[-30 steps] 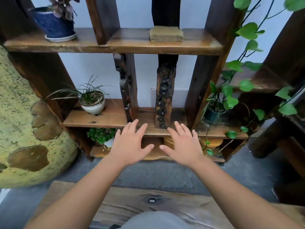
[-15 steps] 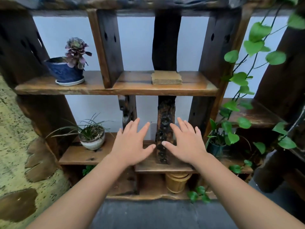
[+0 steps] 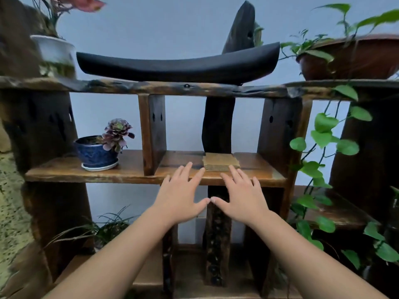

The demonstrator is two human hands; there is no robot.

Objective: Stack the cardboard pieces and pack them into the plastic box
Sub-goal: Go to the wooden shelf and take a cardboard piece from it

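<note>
A small stack of tan cardboard pieces (image 3: 220, 161) lies on the middle wooden shelf (image 3: 133, 175), against a dark upright post. My left hand (image 3: 180, 196) is spread flat, palm down, with its fingertips just left of the stack's front edge. My right hand (image 3: 241, 198) is spread the same way, fingertips just below the stack's front right corner. The thumbs nearly meet. Neither hand holds anything or touches the cardboard. No plastic box is in view.
A blue pot with a purple succulent (image 3: 97, 153) sits on the same shelf to the left, past a wooden divider (image 3: 152, 134). A black curved piece (image 3: 177, 66) rests on the top shelf. Green vines (image 3: 323, 134) hang at the right. A grassy plant (image 3: 101, 227) stands lower left.
The view has tilted upward, bringing the top shelf into sight. Both hands have risen from the lower shelf level to the front edge of the cardboard stack.
</note>
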